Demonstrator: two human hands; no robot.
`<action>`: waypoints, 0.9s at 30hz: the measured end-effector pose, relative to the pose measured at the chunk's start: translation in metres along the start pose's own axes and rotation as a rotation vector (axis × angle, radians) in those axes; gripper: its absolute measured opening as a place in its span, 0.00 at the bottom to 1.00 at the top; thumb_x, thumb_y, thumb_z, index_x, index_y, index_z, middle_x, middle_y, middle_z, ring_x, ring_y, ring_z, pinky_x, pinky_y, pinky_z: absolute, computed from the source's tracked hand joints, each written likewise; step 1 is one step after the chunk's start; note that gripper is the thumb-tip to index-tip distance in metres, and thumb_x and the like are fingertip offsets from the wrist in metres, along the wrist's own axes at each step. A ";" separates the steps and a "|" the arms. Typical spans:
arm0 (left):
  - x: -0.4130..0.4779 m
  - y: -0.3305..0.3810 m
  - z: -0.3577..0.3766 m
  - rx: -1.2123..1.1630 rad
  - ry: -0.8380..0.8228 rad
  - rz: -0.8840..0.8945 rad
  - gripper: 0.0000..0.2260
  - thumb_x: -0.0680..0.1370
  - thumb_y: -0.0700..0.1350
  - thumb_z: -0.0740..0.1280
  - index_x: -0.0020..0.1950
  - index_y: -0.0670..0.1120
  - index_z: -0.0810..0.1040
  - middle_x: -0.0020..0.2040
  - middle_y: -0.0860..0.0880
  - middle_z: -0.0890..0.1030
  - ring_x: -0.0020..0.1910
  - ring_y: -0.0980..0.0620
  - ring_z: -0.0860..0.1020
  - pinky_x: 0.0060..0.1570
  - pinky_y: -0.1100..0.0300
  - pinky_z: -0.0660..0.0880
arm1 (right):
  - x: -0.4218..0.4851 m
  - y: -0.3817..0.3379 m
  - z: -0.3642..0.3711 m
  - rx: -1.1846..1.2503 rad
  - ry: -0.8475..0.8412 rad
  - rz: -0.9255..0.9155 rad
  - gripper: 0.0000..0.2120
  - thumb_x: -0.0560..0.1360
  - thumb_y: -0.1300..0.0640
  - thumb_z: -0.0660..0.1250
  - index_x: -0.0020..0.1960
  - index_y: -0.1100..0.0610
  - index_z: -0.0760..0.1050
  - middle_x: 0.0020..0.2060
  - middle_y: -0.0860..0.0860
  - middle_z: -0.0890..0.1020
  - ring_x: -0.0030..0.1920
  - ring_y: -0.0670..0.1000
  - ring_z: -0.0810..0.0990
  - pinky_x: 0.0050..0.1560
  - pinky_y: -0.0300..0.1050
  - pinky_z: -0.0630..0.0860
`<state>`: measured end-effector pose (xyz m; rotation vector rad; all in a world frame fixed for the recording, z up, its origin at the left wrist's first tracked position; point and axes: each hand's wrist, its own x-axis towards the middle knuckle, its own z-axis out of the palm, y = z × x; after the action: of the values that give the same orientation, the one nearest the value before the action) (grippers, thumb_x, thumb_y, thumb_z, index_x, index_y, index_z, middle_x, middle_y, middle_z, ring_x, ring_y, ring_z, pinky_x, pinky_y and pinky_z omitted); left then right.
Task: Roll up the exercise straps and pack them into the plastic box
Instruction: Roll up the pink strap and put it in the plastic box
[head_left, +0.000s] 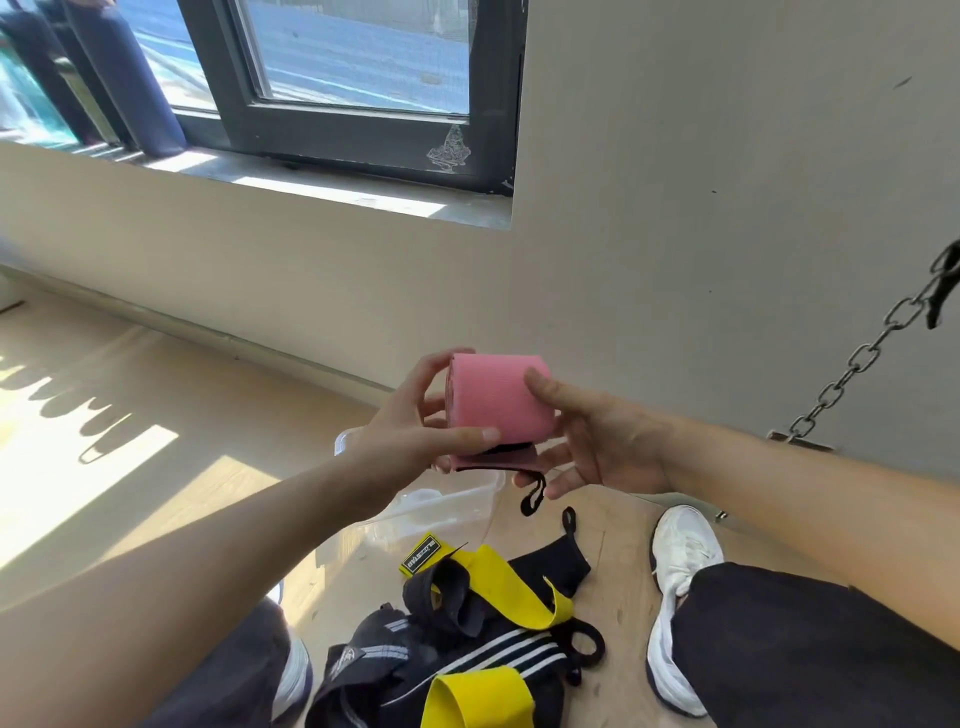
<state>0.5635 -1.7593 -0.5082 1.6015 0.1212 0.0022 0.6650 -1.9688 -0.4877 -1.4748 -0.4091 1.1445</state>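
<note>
The pink strap roll (498, 397) is held in the air between both hands, above the clear plastic box (447, 506) that stands on the floor. The left hand (410, 431) grips the roll's left end, thumb along its lower edge and fingers round the far side. The right hand (602, 441) pinches it from the other side, thumb on the outer wrap and fingers under the loose tail, from which a black loop (534, 499) hangs.

The roll looks soft, light and springy. It will likely unwind if the tail is let go, so a hold across the outer wrap that pins the tail seems best. A heap of unrolled black and yellow straps (493, 592) lies on the floor between the shoes.
</note>
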 end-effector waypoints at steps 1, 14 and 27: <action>0.000 -0.003 0.000 0.044 -0.007 0.016 0.39 0.63 0.48 0.82 0.70 0.64 0.70 0.60 0.43 0.80 0.49 0.43 0.84 0.36 0.57 0.76 | 0.001 0.001 0.001 0.005 0.022 -0.014 0.29 0.72 0.35 0.70 0.68 0.47 0.73 0.59 0.63 0.79 0.47 0.60 0.83 0.37 0.47 0.82; 0.036 -0.067 -0.074 0.858 -0.062 -0.273 0.32 0.75 0.52 0.76 0.77 0.53 0.68 0.54 0.54 0.83 0.51 0.49 0.82 0.55 0.54 0.77 | 0.062 0.040 -0.031 -0.193 0.339 0.001 0.29 0.73 0.49 0.76 0.70 0.44 0.68 0.58 0.58 0.80 0.45 0.60 0.85 0.42 0.50 0.83; 0.050 -0.224 -0.100 1.003 0.460 -0.651 0.37 0.78 0.56 0.67 0.81 0.48 0.55 0.77 0.41 0.63 0.73 0.38 0.65 0.64 0.45 0.70 | 0.137 0.105 -0.052 -0.298 0.413 0.056 0.31 0.72 0.45 0.76 0.70 0.49 0.69 0.59 0.50 0.78 0.49 0.54 0.80 0.44 0.46 0.76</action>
<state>0.5880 -1.6492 -0.7317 2.4567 1.1426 -0.2271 0.7347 -1.9194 -0.6462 -1.9434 -0.2580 0.8137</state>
